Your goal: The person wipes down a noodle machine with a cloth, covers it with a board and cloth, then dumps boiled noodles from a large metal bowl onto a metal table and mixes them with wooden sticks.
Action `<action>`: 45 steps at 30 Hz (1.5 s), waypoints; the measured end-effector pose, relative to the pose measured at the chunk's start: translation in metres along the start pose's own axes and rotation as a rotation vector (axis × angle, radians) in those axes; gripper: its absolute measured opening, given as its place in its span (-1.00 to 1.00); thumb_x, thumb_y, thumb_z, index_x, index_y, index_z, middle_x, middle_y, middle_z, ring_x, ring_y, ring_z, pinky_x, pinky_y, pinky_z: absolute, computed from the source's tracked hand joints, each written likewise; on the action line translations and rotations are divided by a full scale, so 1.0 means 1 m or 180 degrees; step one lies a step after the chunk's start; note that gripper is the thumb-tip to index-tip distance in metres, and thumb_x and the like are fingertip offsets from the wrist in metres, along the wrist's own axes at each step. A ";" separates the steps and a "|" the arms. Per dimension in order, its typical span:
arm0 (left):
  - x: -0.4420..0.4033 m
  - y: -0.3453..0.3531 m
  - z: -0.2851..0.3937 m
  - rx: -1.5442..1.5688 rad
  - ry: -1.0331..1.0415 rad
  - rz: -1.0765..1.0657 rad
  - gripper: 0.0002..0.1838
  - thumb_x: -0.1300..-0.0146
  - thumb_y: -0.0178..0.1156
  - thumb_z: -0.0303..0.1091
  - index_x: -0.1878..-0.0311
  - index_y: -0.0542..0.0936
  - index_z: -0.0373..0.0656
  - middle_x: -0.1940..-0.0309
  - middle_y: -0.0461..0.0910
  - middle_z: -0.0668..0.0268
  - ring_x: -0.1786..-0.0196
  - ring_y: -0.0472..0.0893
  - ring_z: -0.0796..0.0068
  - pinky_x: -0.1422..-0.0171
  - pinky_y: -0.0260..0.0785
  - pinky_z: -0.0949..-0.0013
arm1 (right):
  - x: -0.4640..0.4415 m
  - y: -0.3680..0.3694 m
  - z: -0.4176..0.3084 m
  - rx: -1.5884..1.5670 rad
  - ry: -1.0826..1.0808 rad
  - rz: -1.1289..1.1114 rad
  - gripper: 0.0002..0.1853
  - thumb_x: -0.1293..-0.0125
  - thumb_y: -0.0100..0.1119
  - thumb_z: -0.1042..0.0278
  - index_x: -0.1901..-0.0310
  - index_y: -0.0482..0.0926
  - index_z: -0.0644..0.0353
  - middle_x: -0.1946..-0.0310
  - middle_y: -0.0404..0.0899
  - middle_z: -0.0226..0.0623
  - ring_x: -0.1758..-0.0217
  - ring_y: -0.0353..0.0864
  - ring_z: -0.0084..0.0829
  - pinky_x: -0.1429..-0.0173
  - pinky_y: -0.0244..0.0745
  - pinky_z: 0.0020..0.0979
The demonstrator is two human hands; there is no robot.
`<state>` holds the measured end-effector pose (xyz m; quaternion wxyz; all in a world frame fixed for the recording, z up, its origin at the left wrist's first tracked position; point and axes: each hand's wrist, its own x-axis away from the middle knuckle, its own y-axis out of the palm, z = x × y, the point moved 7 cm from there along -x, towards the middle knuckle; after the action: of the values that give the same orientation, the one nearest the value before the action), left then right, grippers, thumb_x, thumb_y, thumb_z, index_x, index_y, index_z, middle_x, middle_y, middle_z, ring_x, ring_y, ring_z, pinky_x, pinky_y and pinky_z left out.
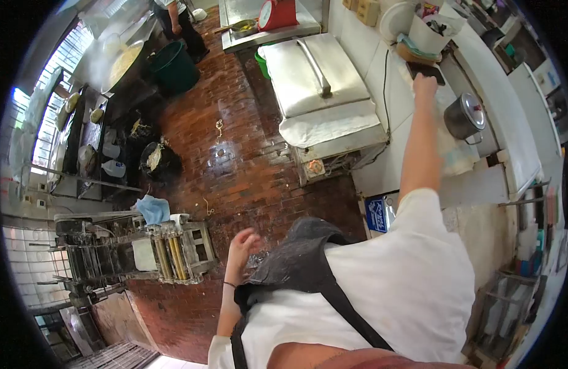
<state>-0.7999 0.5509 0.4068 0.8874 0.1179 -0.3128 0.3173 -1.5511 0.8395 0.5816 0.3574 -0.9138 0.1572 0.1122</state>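
My right hand (425, 87) reaches out to the upper right, closed at the near edge of a dark flat object (434, 72) on the white counter (392, 111); its fingertips are partly hidden. To the right of that arm stands a lidded metal pot (461, 119). Low in front of my body, my left hand (244, 244) hangs over the brick floor, fingers loosely curled and apart, slightly blurred, holding nothing.
A metal-lidded unit (315, 67) with a long handle stands ahead. At left is a roller machine (167, 255) with a blue cloth (153, 210). A person (179, 27) stands near a green bin (173, 67) and a large steaming pan (125, 64).
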 end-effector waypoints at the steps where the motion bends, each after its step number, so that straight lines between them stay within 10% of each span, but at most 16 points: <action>1: 0.009 -0.005 -0.016 0.0045 -0.0113 0.0093 -0.53 -0.46 0.14 -0.29 -0.35 0.37 -0.25 0.01 0.66 0.15 0.08 0.67 0.42 0.06 0.57 0.36 | 0.026 -0.005 -0.013 0.0368 -0.0512 0.0530 -0.49 -0.37 0.03 0.13 -0.04 0.47 0.54 -0.15 0.47 0.35 -0.14 0.60 0.01 -0.17 0.52 -0.15; 3: 0.033 -0.015 -0.048 0.0140 -0.0373 0.0301 -0.56 -0.46 0.12 -0.34 -0.32 0.38 -0.28 0.04 0.66 0.15 0.13 0.68 0.39 0.09 0.58 0.39 | 0.119 0.019 -0.043 0.0253 -0.1574 0.0126 -0.54 -0.39 0.04 0.13 -0.05 0.51 0.45 -0.08 0.55 0.20 -0.24 0.52 -0.03 -0.26 0.42 -0.14; 6: 0.040 -0.035 -0.099 0.0379 -0.0266 0.0347 -0.58 -0.46 0.12 -0.35 -0.31 0.40 -0.27 0.06 0.66 0.18 0.14 0.68 0.43 0.11 0.58 0.40 | 0.311 0.125 -0.047 -0.1276 -0.1004 -0.3258 -0.64 -0.43 0.08 0.20 -0.12 0.53 0.25 -0.04 0.61 -0.07 -0.11 0.58 -0.13 -0.15 0.48 -0.13; 8: 0.060 -0.034 -0.075 0.0320 -0.0183 0.0472 -0.58 -0.45 0.13 -0.34 -0.30 0.41 -0.26 0.06 0.66 0.21 0.16 0.68 0.48 0.10 0.58 0.42 | 0.462 0.072 -0.130 0.0774 -0.2536 -0.4671 -0.57 -0.33 0.18 0.11 -0.11 0.50 0.21 0.08 0.65 -0.16 -0.03 0.62 -0.17 -0.13 0.48 -0.17; 9: 0.069 -0.033 -0.063 0.0419 -0.0108 0.0595 -0.58 -0.44 0.14 -0.33 -0.29 0.41 -0.26 0.06 0.66 0.21 0.16 0.68 0.48 0.09 0.58 0.43 | 0.526 0.060 -0.132 -0.0307 -0.3549 -0.5843 -0.48 -0.34 0.19 0.03 -0.20 0.46 0.19 -0.01 0.64 -0.11 -0.12 0.59 -0.05 -0.16 0.46 -0.13; 12: 0.094 -0.044 -0.037 0.0536 0.0232 0.0891 -0.57 -0.44 0.16 -0.30 -0.29 0.42 -0.25 0.05 0.66 0.21 0.17 0.68 0.48 0.10 0.57 0.43 | 0.618 -0.020 -0.183 0.0920 -0.3810 -0.6819 -0.35 -0.33 0.23 0.01 -0.36 0.37 0.14 -0.17 0.55 -0.07 -0.19 0.56 -0.04 -0.20 0.46 -0.16; 18: 0.176 -0.072 0.015 0.0949 0.1156 0.1449 -0.55 -0.45 0.15 -0.27 -0.30 0.42 -0.28 0.05 0.66 0.20 0.13 0.66 0.46 0.01 0.53 0.38 | 0.722 -0.085 -0.251 -0.0879 -0.4570 -0.6504 -0.39 -0.37 0.20 0.12 -0.38 0.34 0.19 -0.18 0.52 0.02 -0.22 0.53 -0.04 -0.26 0.44 -0.18; 29: 0.300 -0.102 -0.038 0.1238 0.1307 0.2154 -0.61 -0.43 0.16 -0.30 -0.23 0.48 -0.28 0.03 0.65 0.20 0.07 0.64 0.50 -0.10 0.50 0.39 | 0.775 -0.124 -0.268 0.0027 -0.4941 -0.6944 -0.42 -0.35 0.24 0.16 -0.36 0.39 0.12 -0.21 0.53 -0.01 -0.21 0.56 -0.06 -0.26 0.46 -0.19; 33: 0.307 -0.107 -0.035 0.1477 0.1570 0.2074 -0.60 -0.44 0.14 -0.32 -0.26 0.45 -0.27 0.01 0.63 0.21 0.06 0.65 0.47 -0.08 0.52 0.37 | 0.758 -0.128 -0.281 -0.0616 -0.4870 -0.6586 -0.46 -0.34 0.26 0.38 -0.33 0.40 0.24 -0.03 0.64 -0.21 -0.03 0.62 -0.39 -0.10 0.52 -0.38; 36: 0.303 -0.096 -0.006 0.1175 0.1511 0.1848 -0.61 -0.44 0.15 -0.29 -0.24 0.47 -0.25 0.05 0.65 0.22 0.07 0.64 0.49 -0.10 0.50 0.40 | 0.736 -0.140 -0.286 -0.0630 -0.4206 -0.6583 -0.46 -0.33 0.27 0.26 -0.32 0.43 0.15 -0.13 0.60 -0.07 -0.16 0.60 -0.09 -0.21 0.49 -0.22; 45: 0.237 -0.035 0.048 0.0094 0.0994 0.0607 -0.61 -0.44 0.16 -0.30 -0.25 0.47 -0.25 0.03 0.65 0.23 0.03 0.62 0.51 -0.13 0.51 0.38 | 0.660 -0.139 -0.200 -0.1320 -0.2884 -0.6131 -0.50 -0.35 0.24 0.36 -0.30 0.44 0.18 -0.03 0.65 -0.13 -0.05 0.67 -0.24 -0.14 0.53 -0.28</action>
<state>-0.6578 0.6197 0.5929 0.8893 0.0501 -0.1764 0.4190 -0.8710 0.6617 0.6013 0.1588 -0.5696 -0.7949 0.1359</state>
